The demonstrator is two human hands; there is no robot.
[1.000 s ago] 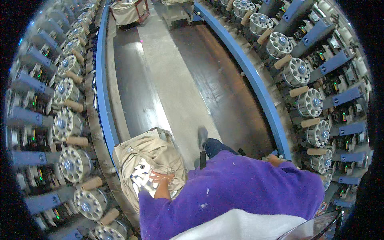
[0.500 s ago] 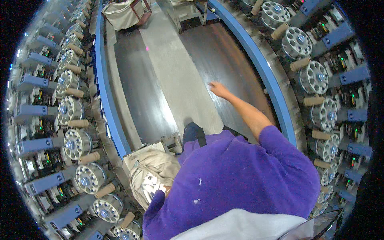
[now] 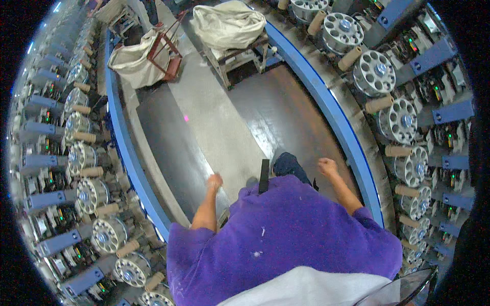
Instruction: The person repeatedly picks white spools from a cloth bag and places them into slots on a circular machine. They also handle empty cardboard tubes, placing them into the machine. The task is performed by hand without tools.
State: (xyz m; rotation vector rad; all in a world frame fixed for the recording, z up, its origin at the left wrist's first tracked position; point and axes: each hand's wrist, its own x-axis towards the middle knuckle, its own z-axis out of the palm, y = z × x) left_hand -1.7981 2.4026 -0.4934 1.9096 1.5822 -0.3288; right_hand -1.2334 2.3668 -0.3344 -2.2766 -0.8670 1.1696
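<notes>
My left hand (image 3: pixel 215 181) hangs in the air over the aisle floor, in front of my left side. Motion smears its fingers, and nothing can be made out in it. My right hand (image 3: pixel 327 166) is held low near the right blue rail (image 3: pixel 352 137), apart from it. Its fingers are curled in and no object shows between them. Neither hand touches the machines.
Rows of machine heads with pale perforated wheels (image 3: pixel 374 73) and brown bobbins (image 3: pixel 379 104) line both sides behind blue rails (image 3: pixel 120 127). Ahead stand a cloth-filled cart (image 3: pixel 229 25) and a canvas bag (image 3: pixel 135 58) beside a reddish metal frame (image 3: pixel 166 56). Another person's legs (image 3: pixel 149 11) show beyond.
The carts ahead have come nearer, and the cloth-filled one at my left has left the view. My left hand has come forward into sight. My right hand has swung back, its fingers now curled.
</notes>
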